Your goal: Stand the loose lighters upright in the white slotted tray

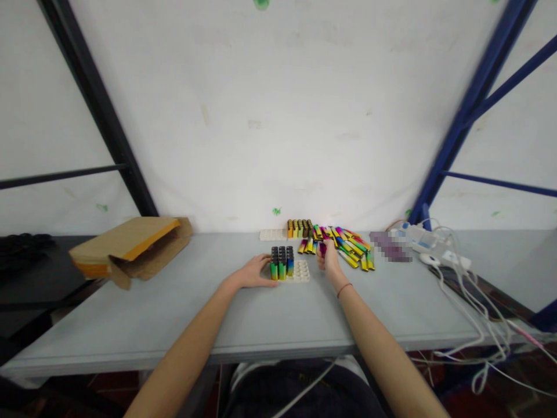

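A white tray (303,271) lies on the grey table (174,313), with several rainbow-coloured lighters (282,262) standing upright in its left half. My left hand (255,273) rests flat against the tray's left side, fingers stretched toward the lighters. My right hand (328,258) is closed round a lighter (322,248) at the near edge of a loose pile of lighters (352,247). Behind stand a second white tray (272,234) and a row of upright lighters (299,228).
An open cardboard box (130,249) lies at the left. A power strip with white cables (439,255) spreads over the right end of the table. A white wall and dark and blue frame bars stand behind.
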A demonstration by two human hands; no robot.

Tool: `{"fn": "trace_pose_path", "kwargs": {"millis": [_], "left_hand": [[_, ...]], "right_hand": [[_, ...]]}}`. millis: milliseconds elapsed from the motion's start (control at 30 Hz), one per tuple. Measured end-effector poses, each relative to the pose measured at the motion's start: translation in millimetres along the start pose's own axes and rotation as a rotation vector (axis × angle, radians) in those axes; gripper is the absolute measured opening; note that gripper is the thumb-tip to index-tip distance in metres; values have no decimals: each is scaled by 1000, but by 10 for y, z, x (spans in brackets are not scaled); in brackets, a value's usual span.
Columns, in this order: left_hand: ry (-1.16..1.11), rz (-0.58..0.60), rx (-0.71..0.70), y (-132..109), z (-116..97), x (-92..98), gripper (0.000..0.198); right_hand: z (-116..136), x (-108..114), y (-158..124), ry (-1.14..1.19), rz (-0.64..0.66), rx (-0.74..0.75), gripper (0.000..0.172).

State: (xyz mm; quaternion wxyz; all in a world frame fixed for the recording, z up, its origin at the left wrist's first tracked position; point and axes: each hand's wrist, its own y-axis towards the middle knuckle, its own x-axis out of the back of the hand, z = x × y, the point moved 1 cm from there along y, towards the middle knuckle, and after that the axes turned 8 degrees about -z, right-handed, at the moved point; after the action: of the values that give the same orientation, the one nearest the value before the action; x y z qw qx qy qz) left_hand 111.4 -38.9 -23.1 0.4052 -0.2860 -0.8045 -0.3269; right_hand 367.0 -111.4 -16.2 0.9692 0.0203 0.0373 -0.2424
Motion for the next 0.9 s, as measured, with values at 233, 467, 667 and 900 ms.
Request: {"fn": "trace_pose_path", "kwargs": {"millis": [233,467,667,900], "left_hand": [[18,-2,-20,-2,5,-5,78],[15,-1,-11,-6,-9,7,80],[27,4,-4,-1,-40,21,80],[-5,-2,13,-5,-53,32,80]], "right_hand": [[145,-11,-91,280,-50,-148,42],[164,-7,-104,306,-106,-112,47],[129,-52,-114,262,-62,-107,44],[115,-48,-99,228,-44,-142,43]]}}
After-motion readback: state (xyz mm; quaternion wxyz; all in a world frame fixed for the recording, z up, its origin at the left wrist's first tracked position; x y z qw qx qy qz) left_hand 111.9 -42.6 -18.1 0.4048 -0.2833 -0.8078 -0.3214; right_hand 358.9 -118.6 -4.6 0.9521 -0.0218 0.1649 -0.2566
